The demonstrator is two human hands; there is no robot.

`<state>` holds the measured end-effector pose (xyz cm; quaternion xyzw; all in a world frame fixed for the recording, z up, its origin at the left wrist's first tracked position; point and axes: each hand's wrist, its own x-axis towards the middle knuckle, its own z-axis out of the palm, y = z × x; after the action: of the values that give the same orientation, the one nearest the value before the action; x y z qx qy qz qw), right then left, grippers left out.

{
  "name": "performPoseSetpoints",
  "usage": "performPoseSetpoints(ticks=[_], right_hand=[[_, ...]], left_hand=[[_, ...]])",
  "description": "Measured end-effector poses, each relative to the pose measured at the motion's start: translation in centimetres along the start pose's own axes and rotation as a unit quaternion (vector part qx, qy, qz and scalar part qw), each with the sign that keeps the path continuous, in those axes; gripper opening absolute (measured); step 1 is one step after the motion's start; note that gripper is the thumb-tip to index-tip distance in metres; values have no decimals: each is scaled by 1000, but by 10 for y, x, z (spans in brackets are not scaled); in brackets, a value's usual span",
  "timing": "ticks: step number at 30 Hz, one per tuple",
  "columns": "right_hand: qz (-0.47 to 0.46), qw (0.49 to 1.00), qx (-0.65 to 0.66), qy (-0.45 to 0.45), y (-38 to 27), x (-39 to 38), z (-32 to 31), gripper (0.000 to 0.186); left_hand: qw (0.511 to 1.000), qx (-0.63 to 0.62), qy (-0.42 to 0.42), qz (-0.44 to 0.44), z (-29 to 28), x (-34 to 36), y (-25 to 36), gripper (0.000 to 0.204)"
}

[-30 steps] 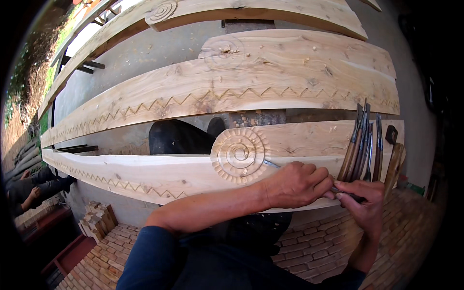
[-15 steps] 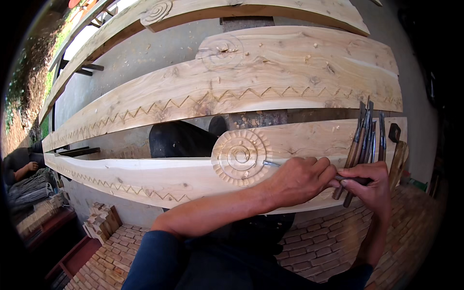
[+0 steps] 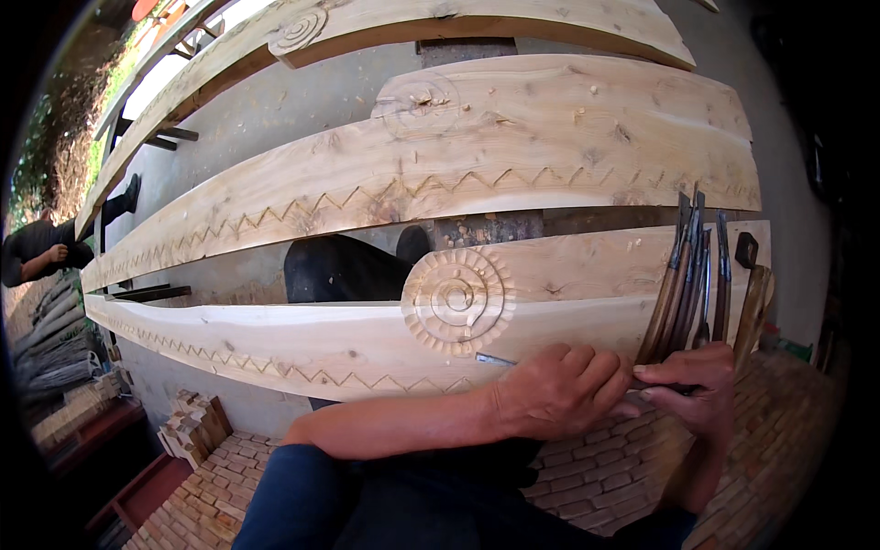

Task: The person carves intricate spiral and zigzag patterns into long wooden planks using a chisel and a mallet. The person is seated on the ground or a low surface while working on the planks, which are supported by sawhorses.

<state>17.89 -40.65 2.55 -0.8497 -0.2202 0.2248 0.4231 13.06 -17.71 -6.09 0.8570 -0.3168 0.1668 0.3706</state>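
Observation:
My left hand [image 3: 561,387] is closed round the shank of a carving chisel, just above the near board. Its flat metal blade [image 3: 495,359] points left, a little to the near right of a carved spiral rosette [image 3: 458,295] with a notched rim. Further right, my right hand [image 3: 689,383] is closed round the chisel's handle, mostly hidden by the fingers. Beneath lies the long pale wooden board [image 3: 275,323], with a zigzag line cut along its near edge. Several more chisels [image 3: 678,284] lie side by side on the board just beyond my right hand.
Wood-handled tools [image 3: 753,307], one metal-headed, lie at the board's right end. A second board [image 3: 532,137] with a zigzag and wood chips lies beyond, and a third [image 3: 385,27] farther back. Wood blocks [image 3: 194,426] stand on the brick floor [image 3: 596,467]. Another person [image 3: 46,247] is at far left.
Both hands and the chisel have shifted toward me, and the blade has moved from the rosette's right rim to its near right. The person at far left shows more, with a leg stretched out.

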Motion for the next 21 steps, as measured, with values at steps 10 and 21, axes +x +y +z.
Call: performPoseSetpoints(ticks=[10,21], right_hand=[[67,983,-52,162,-5,-61,-1,33],[233,860,-163,424,-28,-84,-11,28]], left_hand=[[993,56,-84,-62,-55,-53,-15,50],[994,-56,-93,-11,-86,-107,-4,31]])
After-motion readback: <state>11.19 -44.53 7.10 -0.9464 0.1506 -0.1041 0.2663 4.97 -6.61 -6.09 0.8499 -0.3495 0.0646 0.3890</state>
